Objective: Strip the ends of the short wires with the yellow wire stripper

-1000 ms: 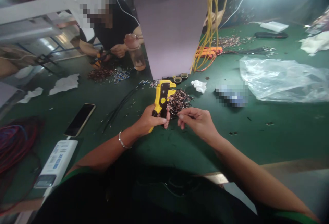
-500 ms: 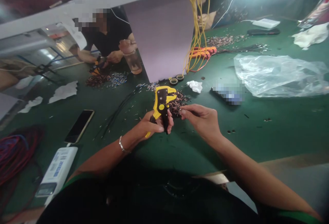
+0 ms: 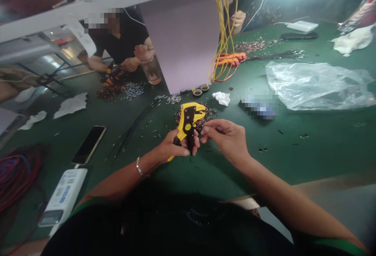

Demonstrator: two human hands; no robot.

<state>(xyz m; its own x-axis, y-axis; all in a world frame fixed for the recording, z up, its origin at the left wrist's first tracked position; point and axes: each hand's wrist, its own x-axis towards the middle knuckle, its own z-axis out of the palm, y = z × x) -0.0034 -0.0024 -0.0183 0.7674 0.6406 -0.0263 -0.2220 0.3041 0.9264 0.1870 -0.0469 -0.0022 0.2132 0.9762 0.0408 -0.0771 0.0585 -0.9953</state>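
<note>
My left hand (image 3: 179, 144) is wrapped round the handles of a yellow and black wire stripper (image 3: 188, 121), whose jaws point up and to the right. Close by on the right, my right hand (image 3: 226, 136) has its thumb and forefinger pinched together; whatever is between the fingertips is too small to make out. Behind the tool's jaws lies a pile of short dark wire pieces with coppery ends (image 3: 209, 113), partly hidden by the tool and my hands. Thin black wires (image 3: 133, 125) lie on the green table (image 3: 264, 173) to the left.
Left of me are a phone (image 3: 89, 144), a white power bank (image 3: 63, 197) and coiled red cable (image 3: 17, 177). Beyond the pile stand a pale panel (image 3: 182, 44) and hanging yellow wires (image 3: 223, 21). A clear plastic bag (image 3: 320, 85) lies right. Co-workers sit across the table.
The wire stripper's jaws have swung slightly right and closer together. My right hand has drawn a little left and down, off the pile's edge, its fingers still pinched.
</note>
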